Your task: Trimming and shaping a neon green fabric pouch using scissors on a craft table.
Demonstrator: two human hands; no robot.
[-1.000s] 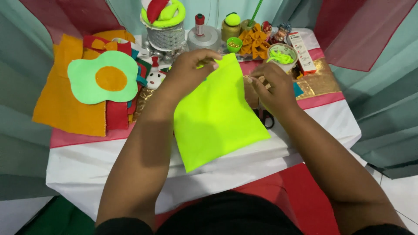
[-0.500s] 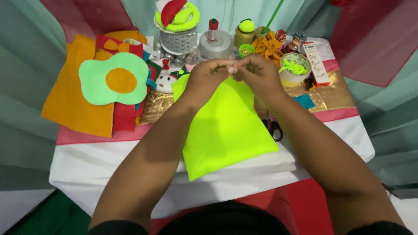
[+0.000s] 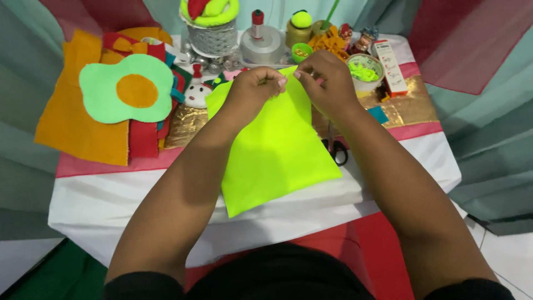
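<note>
— So, where is the neon yellow felt sheet (image 3: 275, 150)?
— Just right of the green-and-orange felt egg (image 3: 126, 89), over the bench (image 3: 111, 194).
— And the hands?
— Left hand (image 3: 252, 89) and right hand (image 3: 327, 80) both pinch its top edge, fingers closed.

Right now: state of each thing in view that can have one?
Left hand: pinching the sheet's top edge.
Right hand: pinching the same edge.
Neon yellow felt sheet: flat, hanging over the table edge.
Scissors: lying on the table, partly hidden.
Green and orange felt egg: lying on the orange felt.
</note>
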